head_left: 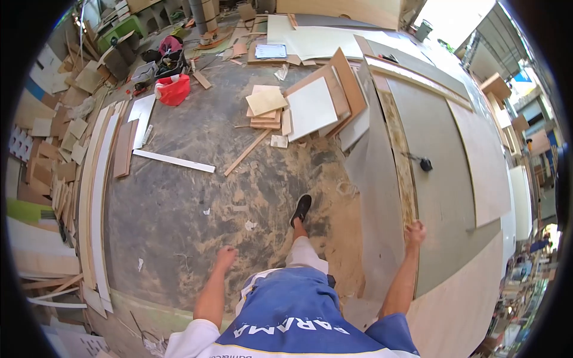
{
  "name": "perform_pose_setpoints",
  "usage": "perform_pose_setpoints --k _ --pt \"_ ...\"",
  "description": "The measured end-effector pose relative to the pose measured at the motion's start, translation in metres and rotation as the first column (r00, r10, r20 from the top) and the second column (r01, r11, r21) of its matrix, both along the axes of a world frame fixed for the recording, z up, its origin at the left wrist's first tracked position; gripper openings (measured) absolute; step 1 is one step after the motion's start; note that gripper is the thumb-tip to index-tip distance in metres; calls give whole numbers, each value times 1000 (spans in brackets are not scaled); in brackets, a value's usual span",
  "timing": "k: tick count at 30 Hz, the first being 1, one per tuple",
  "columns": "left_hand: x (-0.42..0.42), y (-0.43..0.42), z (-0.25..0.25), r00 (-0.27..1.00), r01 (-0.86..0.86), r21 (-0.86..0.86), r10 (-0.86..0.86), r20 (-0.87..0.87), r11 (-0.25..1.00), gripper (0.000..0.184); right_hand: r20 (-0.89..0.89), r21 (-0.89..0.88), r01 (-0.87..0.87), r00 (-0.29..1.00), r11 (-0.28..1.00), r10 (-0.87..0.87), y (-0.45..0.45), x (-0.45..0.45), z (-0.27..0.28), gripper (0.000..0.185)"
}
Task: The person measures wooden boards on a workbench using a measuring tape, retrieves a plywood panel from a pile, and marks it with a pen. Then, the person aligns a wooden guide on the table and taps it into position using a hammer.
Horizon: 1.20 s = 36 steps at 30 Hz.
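Note:
My left hand hangs over the dusty floor at my left side, its fingers loosely curled, with nothing seen in it. On the other side, my right hand is closed beside the long edge of a grey-topped workbench. It is over the near end of a worn brown wooden strip that runs along that edge; whether it touches the strip I cannot tell. Farther along the bench top lies a small black tool or object, too small to name.
Ahead, boards lean against the bench beside a stack of small wooden pieces. A white strip and a thin wooden stick lie on the sawdust-covered floor. Long planks line the left; a red bag sits farther back.

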<state>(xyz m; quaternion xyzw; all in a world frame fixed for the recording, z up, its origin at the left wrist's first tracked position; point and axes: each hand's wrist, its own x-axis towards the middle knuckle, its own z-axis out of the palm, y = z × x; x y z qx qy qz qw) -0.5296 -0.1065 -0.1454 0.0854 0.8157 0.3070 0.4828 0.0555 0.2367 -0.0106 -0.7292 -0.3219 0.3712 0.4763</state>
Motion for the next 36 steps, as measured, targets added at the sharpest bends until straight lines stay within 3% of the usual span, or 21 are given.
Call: perform_pose_setpoints --k 2,3,5,8,12,14,15,17,18,19,20,21,22,23,24,25,27,28,29,32,36 --pt "-11 52 -18 995 95 141 -91 -29 985 24 53 34 58 997 998 -60 79 33 -5 49" --pt "-20 73 -28 996 81 146 -77 -34 986 24 48 39 44 998 998 -46 107 26 2 49" --pt "-38 107 -35 1000 -23 249 26 -8 968 24 263 -38 141 956 989 -126 157 20 27 69" --pt "-63 148 -21 993 -101 135 107 -39 986 24 293 -150 194 945 970 -144 223 6 36 86" --pt "-79 166 -5 982 -183 157 189 -23 970 23 357 -242 163 932 957 -69 284 -15 24 87" --pt "-81 171 -1 958 -259 172 276 -79 950 23 664 -382 135 729 914 169 300 -12 10 83" --pt "-79 175 -1 956 -266 166 282 -80 949 23 664 -386 129 727 913 178 309 -11 4 83" --pt "-72 169 -4 975 -220 -22 218 -44 975 21 651 -546 280 735 790 190 320 -5 -6 76" --pt "-71 147 -39 983 -165 8 164 77 986 20 652 -553 283 732 784 196 317 -5 -9 76" --pt "-80 136 -73 976 -114 49 102 192 992 20 765 -489 359 614 795 193 314 -11 -11 73" --pt "-80 162 -43 957 290 -69 -290 15 955 22 856 -414 420 483 807 187 313 -19 -16 70" --pt "-77 192 -12 754 613 -248 -649 -101 750 23 851 -422 416 489 805 193 311 -28 -19 70" --pt "-83 201 -33 637 692 -358 -763 -106 627 30 859 -333 431 505 839 82 308 -42 -17 66" --pt "-85 230 -29 777 540 -478 -628 -35 693 36 856 -241 452 516 859 -31 306 -63 -11 61" --pt "-95 243 -40 793 550 -341 -605 -74 763 36 854 -245 455 520 856 -32 300 -102 -3 61" --pt "-123 306 -42 852 478 -400 -524 -5 782 35 840 -93 458 513 884 -177 301 -160 3 59" --pt "-161 364 -62 698 584 -256 -637 -326 770 32 787 156 352 520 923 -331 304 -203 -15 56" --pt "-183 397 -80 695 589 -292 -657 -293 753 30 774 248 240 533 939 -341 303 -219 -40 56" --pt "-205 432 -90 690 597 -329 -677 -255 732 28 706 203 259 630 944 -325 307 -247 -58 54" --pt "-237 557 -6 718 553 -325 -636 -283 767 29 580 -29 375 762 927 -290 320 -360 -75 47" --pt "-281 619 -13 626 730 -173 -748 -222 662 40 464 -32 204 870 979 -166 336 -462 -107 49"
